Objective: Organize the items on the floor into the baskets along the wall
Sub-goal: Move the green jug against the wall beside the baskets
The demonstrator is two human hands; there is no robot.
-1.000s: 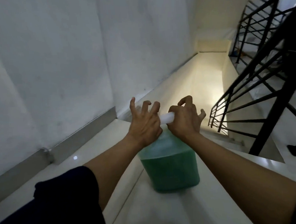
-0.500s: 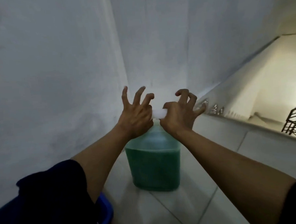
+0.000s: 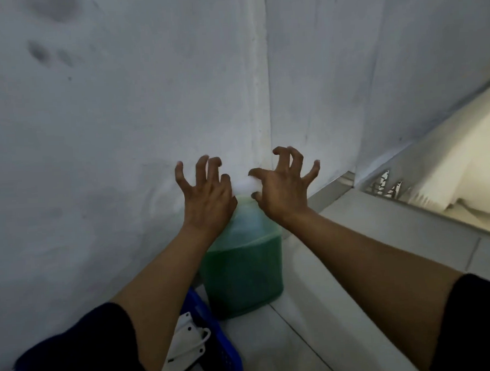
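A large clear jug of green liquid [image 3: 242,273] with a white cap [image 3: 245,186] is held by its top in front of the wall corner, just above or on the floor tiles. My left hand [image 3: 207,195] grips the cap end from the left, thumb and palm on it, other fingers spread. My right hand [image 3: 283,189] pinches the cap from the right with thumb and forefinger, other fingers splayed. A blue plastic basket [image 3: 218,345] sits at the lower left, next to the jug, with white face masks [image 3: 187,350] inside.
A grey wall corner [image 3: 262,99] stands right behind the jug. A metal skirting strip [image 3: 332,188] runs along the wall's foot on the right. Beyond the floor edge [image 3: 438,217] at right the stairwell drops away. Light floor tiles [image 3: 344,307] spread to the right.
The view swung left from the staircase to the wall corner. The jug, carried by both hands, came along and now hangs lower beside the blue basket, whose masks have come into view.
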